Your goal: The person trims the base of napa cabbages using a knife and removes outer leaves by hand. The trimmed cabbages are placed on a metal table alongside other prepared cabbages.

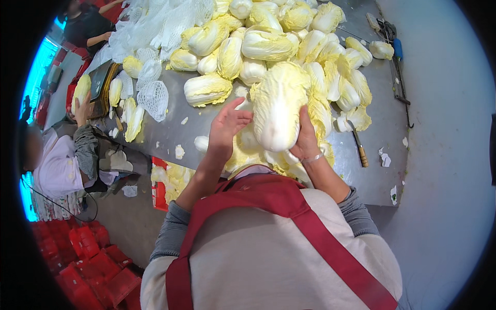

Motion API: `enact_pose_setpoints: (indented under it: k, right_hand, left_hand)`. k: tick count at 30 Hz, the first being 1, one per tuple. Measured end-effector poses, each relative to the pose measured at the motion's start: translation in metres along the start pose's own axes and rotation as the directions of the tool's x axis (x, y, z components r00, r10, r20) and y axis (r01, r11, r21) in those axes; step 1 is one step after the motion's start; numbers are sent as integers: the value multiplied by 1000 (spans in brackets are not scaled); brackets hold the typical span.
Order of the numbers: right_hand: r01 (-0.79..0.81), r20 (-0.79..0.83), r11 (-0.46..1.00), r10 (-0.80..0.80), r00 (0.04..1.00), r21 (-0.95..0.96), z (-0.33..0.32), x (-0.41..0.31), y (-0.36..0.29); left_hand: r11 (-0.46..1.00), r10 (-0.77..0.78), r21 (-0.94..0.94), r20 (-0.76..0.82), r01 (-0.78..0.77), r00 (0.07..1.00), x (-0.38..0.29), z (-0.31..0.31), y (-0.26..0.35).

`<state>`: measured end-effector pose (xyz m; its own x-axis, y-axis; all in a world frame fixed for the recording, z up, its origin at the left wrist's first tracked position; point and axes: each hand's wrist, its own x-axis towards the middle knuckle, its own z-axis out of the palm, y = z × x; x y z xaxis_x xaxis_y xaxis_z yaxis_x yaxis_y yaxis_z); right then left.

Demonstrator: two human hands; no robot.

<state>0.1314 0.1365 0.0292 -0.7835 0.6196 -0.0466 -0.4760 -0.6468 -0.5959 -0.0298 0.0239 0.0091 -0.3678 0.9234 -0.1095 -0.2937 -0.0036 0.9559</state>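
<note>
A large napa cabbage (279, 104) is held up in front of me, its white base towards my body and its yellow leafy end away. My right hand (306, 133) grips it along its right side near the base. To its left, my left hand (231, 126) has its fingers apart and holds nothing; whether a fingertip touches the leaves I cannot tell. Below the held cabbage, loose yellow leaves (244, 155) lie at the near table edge. A pile of napa cabbages (270, 43) covers the table beyond it.
A wooden-handled knife (362, 153) lies on the metal table (381, 135) at right. White foam net sleeves (153, 100) are heaped at left. A co-worker's hand (81, 110) holds a cabbage there. Red crates (104, 279) stand on the floor, and one leaf-filled crate (159, 197) sits beside the table.
</note>
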Motion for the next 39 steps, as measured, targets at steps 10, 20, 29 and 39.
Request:
enact_pose_setpoints:
  k: [10,20,29,39]
  right_hand:
    - [100,-25,683,-170,985,-723,-21,13,-5]
    - [130,114,713,-70,991,-689,12,-24,-14]
    - [-3,-37,-165,205,978,-986,-28,-9,-27]
    - [-80,-127,982,58,990,-170,-2,17,4]
  left_hand:
    - [669,-108,-681,308,298,945,-11,34,-28]
    - [727,-247,-632,124,268,961,-4,27,-41]
    - [464,-325,-861,57,211,944,-7,13,-1]
    - [923,-65,-378,48,78,997,-11,33,3]
